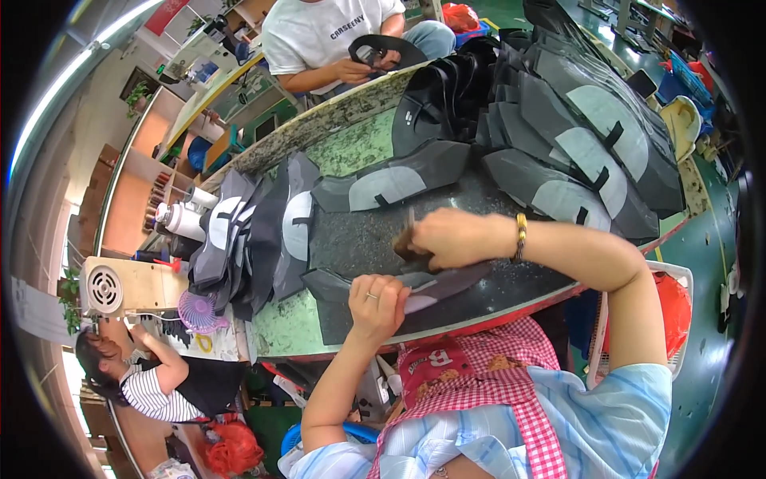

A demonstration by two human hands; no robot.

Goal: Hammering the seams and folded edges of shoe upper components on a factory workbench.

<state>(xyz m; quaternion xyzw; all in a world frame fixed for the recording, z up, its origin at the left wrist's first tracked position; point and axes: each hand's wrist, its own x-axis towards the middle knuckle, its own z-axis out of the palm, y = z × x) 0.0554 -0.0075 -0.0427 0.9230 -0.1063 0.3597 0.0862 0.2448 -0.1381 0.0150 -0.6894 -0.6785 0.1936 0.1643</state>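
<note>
Close to the table's near edge lies a dark grey flat curved piece (pixel 447 286) with a paler patch. My left hand (pixel 375 307), a ring on one finger, is closed on its upper edge near the left end. Just above the piece, my right hand (pixel 459 239) is closed around a small brown tool (pixel 405 242), perhaps a brush; motion blurs its tip. Beyond both hands rests a similar piece (pixel 391 182) with a light grey half-round patch and a short black strip. A dusty black work surface (pixel 351 235) lies beneath them.
Stacks of similar pieces stand at the right (pixel 550 195) and left (pixel 295 227). Black curved parts (pixel 439 104) are heaped at the back. Across the table a person (pixel 331 48) handles a black part; another person (pixel 159 375) sits at left near a purple fan (pixel 201 311).
</note>
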